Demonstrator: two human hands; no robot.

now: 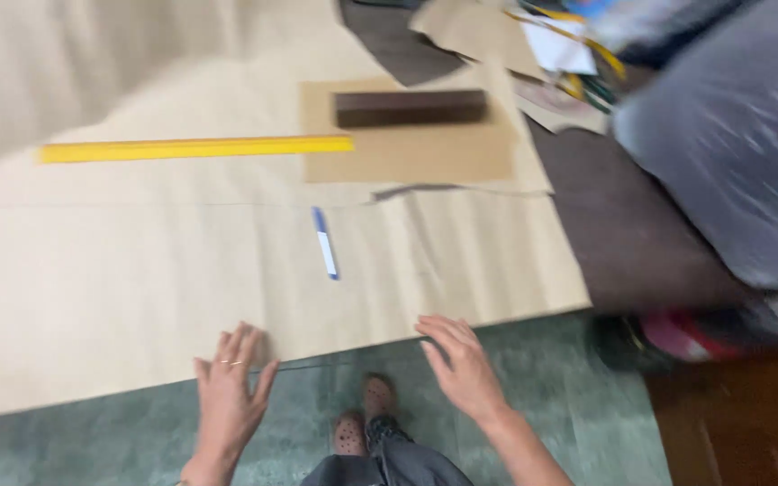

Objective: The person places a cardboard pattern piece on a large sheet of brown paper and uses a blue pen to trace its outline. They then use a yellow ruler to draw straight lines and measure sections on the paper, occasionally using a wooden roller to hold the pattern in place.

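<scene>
Both my hands are down at the lower middle of the frame, right on the near edge of the big sheet of brown paper. My left hand lies flat with the fingers spread wide, fingertips pressing on the paper's edge, so this grip is fully open and has hold of nothing. My right hand is open as well, fingers loosely curved, tips just touching the edge where the paper meets the green floor. I judge both palms are there to pin the sheet flat so it doesn't slide or curl.

The paper itself fills most of the left and centre, pale tan, smooth, with a faint fold line running across it. Its right edge ends near the dark mat.

A blue and white pen lies loose in the middle, apart from my hands. Further up, a long yellow ruler stretches across, its right end touching a smaller brown card piece. A dark wooden block sits on that card, seemingly weighing it down. The picture is blurred, so the clutter at upper right stays unclear.
</scene>
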